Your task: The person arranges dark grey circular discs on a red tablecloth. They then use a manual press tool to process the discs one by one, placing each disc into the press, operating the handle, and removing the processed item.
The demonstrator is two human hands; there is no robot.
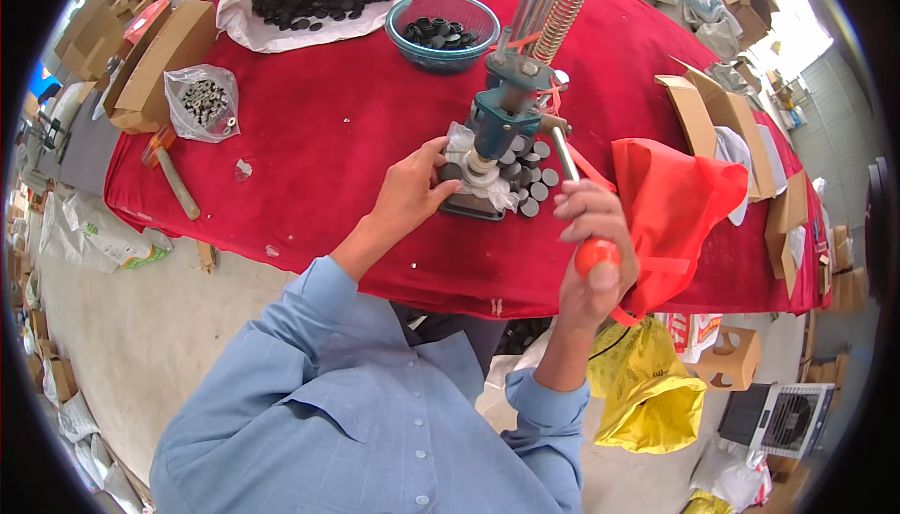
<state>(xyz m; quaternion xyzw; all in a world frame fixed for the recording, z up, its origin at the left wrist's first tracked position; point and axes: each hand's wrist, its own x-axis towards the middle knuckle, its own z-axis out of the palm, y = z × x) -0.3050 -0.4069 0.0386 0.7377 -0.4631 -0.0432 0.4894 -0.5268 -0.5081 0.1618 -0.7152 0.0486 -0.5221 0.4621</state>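
A green hand press (499,120) with a coil spring stands on the red-covered table, over a dark metal base (473,207). My left hand (405,193) is at the left side of the base, its thumb and forefinger closed on a small black round cap (451,173) beside the press head. My right hand (592,233) is wrapped round the metal lever (564,153) near its red ball knob (597,256). Several grey-topped round caps (532,177) lie piled to the right of the press, next to crumpled clear plastic (459,137).
A teal basket (398,43) and a white sack (246,8) hold black caps at the back. Small metal parts fill a plastic bag (206,100), near a hammer (176,181). A red bag (675,205) lies right of the lever; cardboard boxes (731,120) stand beyond it.
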